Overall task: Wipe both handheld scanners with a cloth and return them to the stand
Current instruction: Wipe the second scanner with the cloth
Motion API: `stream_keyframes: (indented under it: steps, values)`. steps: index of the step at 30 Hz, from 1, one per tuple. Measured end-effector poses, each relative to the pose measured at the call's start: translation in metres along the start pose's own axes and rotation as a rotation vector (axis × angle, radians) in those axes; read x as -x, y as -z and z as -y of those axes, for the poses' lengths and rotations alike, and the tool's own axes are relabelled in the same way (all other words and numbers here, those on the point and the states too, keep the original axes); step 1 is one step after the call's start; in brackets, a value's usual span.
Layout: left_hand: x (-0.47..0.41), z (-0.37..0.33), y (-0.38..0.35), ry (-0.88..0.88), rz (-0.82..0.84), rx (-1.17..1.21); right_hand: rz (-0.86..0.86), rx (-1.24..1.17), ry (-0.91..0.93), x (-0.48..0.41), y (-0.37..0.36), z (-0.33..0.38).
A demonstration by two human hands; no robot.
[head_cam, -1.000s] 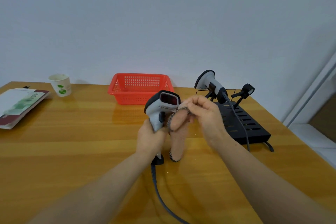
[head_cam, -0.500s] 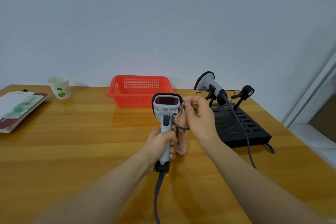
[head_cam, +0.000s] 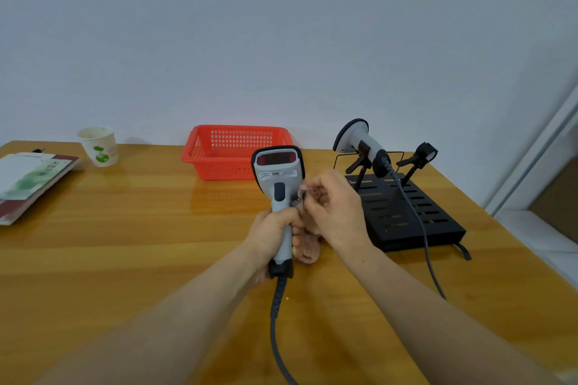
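Observation:
My left hand point(head_cam: 272, 230) grips the handle of a grey handheld scanner point(head_cam: 278, 178), held upright with its red window facing me and its cable point(head_cam: 276, 316) trailing toward me. My right hand point(head_cam: 336, 208) pinches a pinkish cloth point(head_cam: 308, 247) against the scanner's right side, just below the head; the cloth hangs down behind the handle. The second scanner point(head_cam: 359, 142) rests in the left cradle of the black stand point(head_cam: 403, 212) at right, its cable running off the front. The stand's right cradle point(head_cam: 420, 156) holds nothing.
A red plastic basket point(head_cam: 234, 150) stands behind the held scanner near the wall. A paper cup point(head_cam: 98, 145) and a booklet point(head_cam: 29, 178) lie at the far left of the wooden table point(head_cam: 125, 244). The table's right edge runs just past the stand.
The scanner has turned from sideways to upright, facing me. My left hand slid down the handle. My right hand with the cloth moved from the head down to the scanner's right side.

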State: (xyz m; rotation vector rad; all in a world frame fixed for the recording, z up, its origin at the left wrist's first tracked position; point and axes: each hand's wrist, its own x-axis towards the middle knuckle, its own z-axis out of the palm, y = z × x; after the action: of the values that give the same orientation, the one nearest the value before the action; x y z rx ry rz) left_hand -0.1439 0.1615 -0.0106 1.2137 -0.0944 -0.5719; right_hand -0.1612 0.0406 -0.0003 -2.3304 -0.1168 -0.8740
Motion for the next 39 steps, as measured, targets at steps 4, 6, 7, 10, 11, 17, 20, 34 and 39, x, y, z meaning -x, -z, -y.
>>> stream_keyframes:
  steps: [4, 6, 7, 10, 11, 17, 20, 34, 39]
  values:
    - [0.0, -0.007, 0.0, 0.029, 0.138, 0.127, 0.153, 0.052, -0.227, 0.008, -0.003, -0.014]
    - [0.002, -0.008, 0.001, 0.052, 0.185, 0.176, 0.073, -0.009, -0.314, 0.006, 0.003, -0.014]
    - [0.003, -0.009, 0.002, 0.06, 0.189, 0.19, 0.042, -0.044, -0.342, 0.003, 0.006, -0.014]
    - [0.002, -0.009, 0.007, 0.092, 0.158, 0.255, -0.045, -0.217, -0.427, -0.002, 0.014, -0.015]
    - [0.001, -0.009, 0.008, 0.097, 0.137, 0.267, -0.075, -0.286, -0.438, -0.002, 0.016, -0.012]
    - [0.0, -0.006, 0.0, 0.063, 0.154, 0.231, -0.005, -0.486, -0.405, -0.002, 0.009, 0.008]
    - [0.001, -0.006, -0.006, 0.093, 0.14, 0.203, -0.046, -0.647, -0.639, 0.004, -0.008, 0.016]
    - [-0.002, 0.003, -0.013, 0.042, 0.096, 0.115, 0.065, -0.427, -0.563, 0.009, -0.002, 0.001]
    - [-0.001, 0.005, -0.013, 0.036, 0.14, 0.193, -0.041, -0.339, -0.647, 0.0, 0.006, -0.013]
